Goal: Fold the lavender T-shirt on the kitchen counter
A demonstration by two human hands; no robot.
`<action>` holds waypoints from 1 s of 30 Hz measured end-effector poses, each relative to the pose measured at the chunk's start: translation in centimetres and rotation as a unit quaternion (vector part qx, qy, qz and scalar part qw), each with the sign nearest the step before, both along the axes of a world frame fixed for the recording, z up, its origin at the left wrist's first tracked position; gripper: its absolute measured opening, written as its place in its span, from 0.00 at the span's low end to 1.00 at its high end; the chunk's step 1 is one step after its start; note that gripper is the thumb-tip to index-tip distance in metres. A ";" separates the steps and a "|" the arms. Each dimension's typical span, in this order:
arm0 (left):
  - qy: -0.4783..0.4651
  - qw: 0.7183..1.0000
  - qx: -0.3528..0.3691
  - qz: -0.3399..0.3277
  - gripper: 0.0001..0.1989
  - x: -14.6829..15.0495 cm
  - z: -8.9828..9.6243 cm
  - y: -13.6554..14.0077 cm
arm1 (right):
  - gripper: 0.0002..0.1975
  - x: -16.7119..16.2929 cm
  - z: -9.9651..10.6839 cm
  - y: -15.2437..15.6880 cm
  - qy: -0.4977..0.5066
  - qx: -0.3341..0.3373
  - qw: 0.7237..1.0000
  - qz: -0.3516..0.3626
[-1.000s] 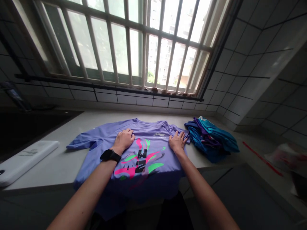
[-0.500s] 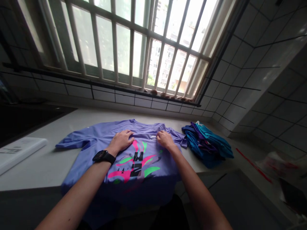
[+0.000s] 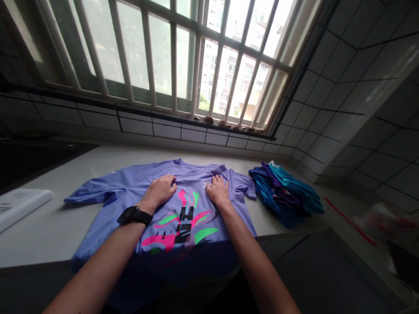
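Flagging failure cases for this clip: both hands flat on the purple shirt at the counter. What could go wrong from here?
1. The shirt hangs its lower part over the counter edge; if the left hand and right hand lift, it might slide off.
2. The left sleeve lies bunched, so wrinkles could get pressed in.
3. The pile of blue clothes sits close to the shirt's other sleeve; a sweep outward may knock it.

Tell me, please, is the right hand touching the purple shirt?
Touching. The head view shows the right hand lying flat, palm down, on the chest of the purple shirt, with no gap beneath it.
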State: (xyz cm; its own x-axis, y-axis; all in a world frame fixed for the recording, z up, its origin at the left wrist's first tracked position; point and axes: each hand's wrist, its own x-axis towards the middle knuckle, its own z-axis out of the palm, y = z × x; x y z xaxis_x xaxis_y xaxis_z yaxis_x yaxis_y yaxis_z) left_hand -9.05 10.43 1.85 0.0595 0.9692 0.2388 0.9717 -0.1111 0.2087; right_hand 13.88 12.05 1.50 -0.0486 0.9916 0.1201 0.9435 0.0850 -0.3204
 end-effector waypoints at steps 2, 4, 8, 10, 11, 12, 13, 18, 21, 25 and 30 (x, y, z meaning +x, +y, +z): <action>-0.001 1.000 0.002 0.009 0.21 0.0 0.1 -0.1 | 0.30 0.0 0.0 0.0 0.003 0.000 1.000 -0.012; 0.002 1.000 0.011 -0.002 0.19 0.0 0.2 -0.2 | 0.29 0.0 0.1 -0.1 0.004 -0.002 1.000 0.003; 0.003 0.999 0.033 -0.044 0.16 -0.1 0.1 -0.2 | 0.26 0.2 0.3 -0.2 -0.008 -0.005 0.996 0.085; 0.001 0.998 0.037 -0.051 0.16 -0.2 -0.1 -0.1 | 0.26 0.3 0.4 -0.2 -0.014 -0.009 0.994 0.109; 0.000 0.998 0.037 -0.051 0.15 -0.3 -0.2 0.0 | 0.26 0.3 0.4 -0.2 -0.017 -0.011 0.993 0.113; -0.002 0.998 0.037 -0.050 0.15 -0.3 -0.3 0.1 | 0.27 0.3 0.4 -0.2 -0.019 -0.013 0.994 0.111; -0.003 0.998 0.036 -0.048 0.15 -0.4 -0.4 0.2 | 0.27 0.3 0.4 -0.2 -0.019 -0.015 0.994 0.106; -0.019 0.999 0.043 -0.019 0.15 -0.5 -0.3 0.3 | 0.28 0.1 0.3 -0.1 -0.020 -0.016 0.996 0.085; -0.037 0.998 0.045 -0.013 0.15 -0.4 0.0 0.3 | 0.27 0.1 0.3 -0.1 -0.021 -0.006 0.999 0.025; -0.065 0.997 0.042 -0.024 0.18 -0.4 0.1 0.1 | 0.28 0.2 0.4 0.1 -0.005 0.007 1.000 -0.015; -0.045 0.998 0.011 -0.045 0.20 -0.4 -0.1 -0.1 | 0.26 0.6 0.4 0.2 -0.001 -0.004 0.997 0.079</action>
